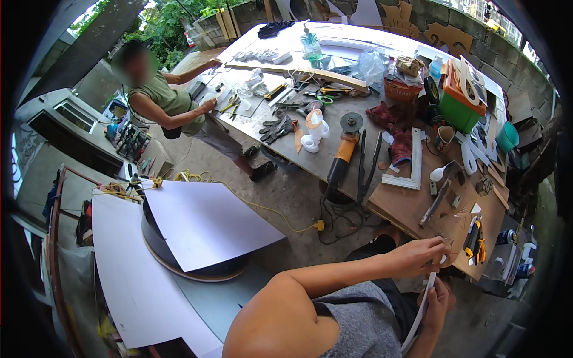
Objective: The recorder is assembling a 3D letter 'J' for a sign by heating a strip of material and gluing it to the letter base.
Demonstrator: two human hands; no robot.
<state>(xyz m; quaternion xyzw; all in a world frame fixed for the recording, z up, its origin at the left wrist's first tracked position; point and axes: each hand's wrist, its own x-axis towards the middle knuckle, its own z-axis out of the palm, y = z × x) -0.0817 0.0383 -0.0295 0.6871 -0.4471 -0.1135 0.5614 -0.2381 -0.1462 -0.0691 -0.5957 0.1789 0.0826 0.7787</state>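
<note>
Here at the near corner of the bench, the person is holding a slim white strip (423, 311) low in front of the body, just off the edge of a brown board (388, 200), and both hands are working close together. The right hand (440, 303) is gripping the strip, fingers curling in around its upper part, presumably to be steadying it while the lower length is hanging down by the lap. And the left hand (425, 254) is coming in from above, fingertips drawing together in a pinch at the strip's top end; a white bit (443, 259) is showing between them, and I can't tell whether it's belonging to the strip. That light pinch is looking like a hold for fine control, not force.

Over on the board, orange-and-black handled tools (476, 243) are lying just beyond the hands, probably for an easy reach. A white L-shaped frame (410, 173) is resting flat, likely so it isn't tipping. The angle grinder (344, 156) is lying with its disc toward the bench's middle, its tail and cord pointing to the near edge, perhaps keeping the disc out of the way. Across the bench, a co-worker (179, 98) is standing, both hands at the tabletop.
</note>
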